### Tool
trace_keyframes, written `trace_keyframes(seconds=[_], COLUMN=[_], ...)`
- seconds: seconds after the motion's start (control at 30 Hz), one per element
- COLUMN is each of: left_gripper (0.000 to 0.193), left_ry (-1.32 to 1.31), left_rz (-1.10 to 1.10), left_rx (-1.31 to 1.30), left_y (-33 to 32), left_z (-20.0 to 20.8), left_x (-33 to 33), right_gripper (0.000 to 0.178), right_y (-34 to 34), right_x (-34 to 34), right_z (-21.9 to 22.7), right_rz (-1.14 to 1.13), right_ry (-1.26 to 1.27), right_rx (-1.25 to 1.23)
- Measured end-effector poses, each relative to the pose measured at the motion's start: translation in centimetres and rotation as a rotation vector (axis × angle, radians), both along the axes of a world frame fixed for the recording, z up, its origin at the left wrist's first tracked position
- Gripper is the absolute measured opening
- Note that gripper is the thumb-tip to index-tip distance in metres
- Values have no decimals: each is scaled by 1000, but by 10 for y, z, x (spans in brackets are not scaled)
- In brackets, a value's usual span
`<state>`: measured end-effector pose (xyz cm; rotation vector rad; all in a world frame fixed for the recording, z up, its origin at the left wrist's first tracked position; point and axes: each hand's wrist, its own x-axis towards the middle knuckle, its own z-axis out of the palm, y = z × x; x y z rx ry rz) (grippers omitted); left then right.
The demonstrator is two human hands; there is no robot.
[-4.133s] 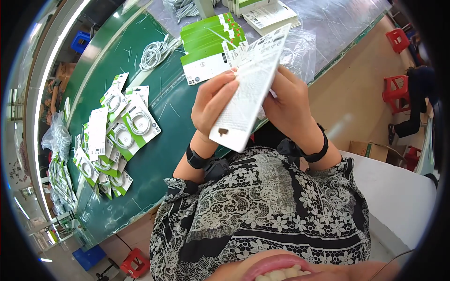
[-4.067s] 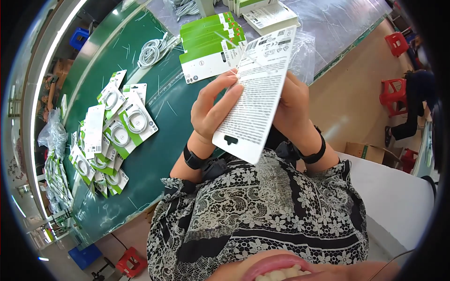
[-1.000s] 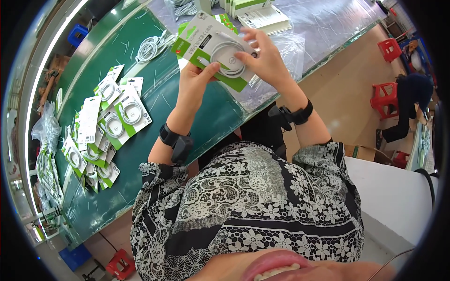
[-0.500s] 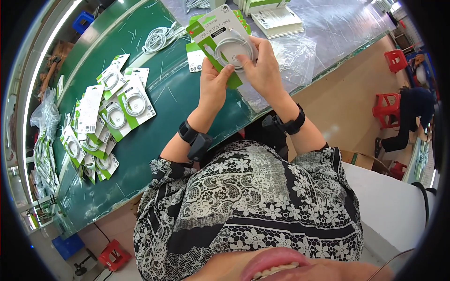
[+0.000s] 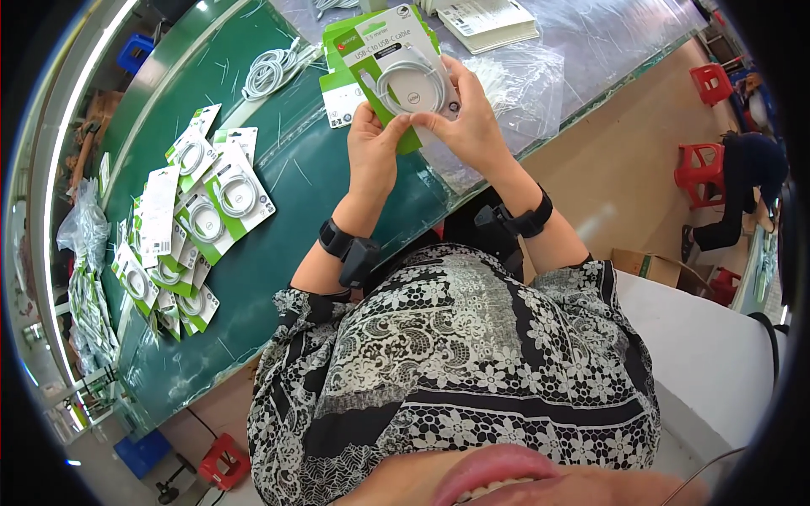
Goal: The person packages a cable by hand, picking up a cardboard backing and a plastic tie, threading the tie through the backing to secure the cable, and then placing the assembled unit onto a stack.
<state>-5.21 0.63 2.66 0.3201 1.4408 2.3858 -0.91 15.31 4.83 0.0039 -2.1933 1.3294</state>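
Note:
A packaged charging cable point(image 5: 411, 84), a white coil on a green and white card, is held up over the far part of the table. My left hand point(image 5: 374, 153) pinches its lower left edge between thumb and fingers. The right side is gripped by my right hand point(image 5: 474, 126), whose thumb lies across the lower front of the card while its fingers go behind. More green and white cards point(image 5: 342, 99) lie just beyond and beside the held pack, partly hidden by it. To the left, a loose heap of similar packaged cables point(image 5: 202, 221) rests on the green tabletop point(image 5: 295, 211).
A bundled white cable point(image 5: 270, 74) lies near the far left. Clear plastic bags point(image 5: 527, 88) and a stack of white cards point(image 5: 488, 24) sit at the far right. Red stools point(image 5: 700, 173) and a bending person point(image 5: 742, 185) are off to the right.
My right thumb has slid off the coil down toward the card's lower edge. Both hands still hold the pack. The whole view has shifted slightly.

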Motion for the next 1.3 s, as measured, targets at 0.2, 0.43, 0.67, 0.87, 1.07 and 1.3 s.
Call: trace_keyframes(seconds=[0.2,0.43,0.67,0.87,1.07,1.3], left_gripper=[28,33,29,35,38,39], left_ry=[-16,-90,-170,-317,-307,-375], left_rz=[23,-58,-83,-181,-216,-222], left_rx=[25,-9,219,182,131,204], left_y=[2,-2,-37,-19,-18,-18], left_z=[-7,-3,1,-13,-15,-19], left_x=[1,-6,-35,-10,-3,2], right_gripper=[78,63,22,12,14,13], right_y=[-3,18,97,92,90,93], right_x=[13,5,45,54,42,28], right_z=[2,-6,7,-59,-70,-67], right_rz=[6,27,2,30,-25,119], right_ry=[-55,39,-202,-202,-163,-57], right_rx=[159,12,128,393,477,303])
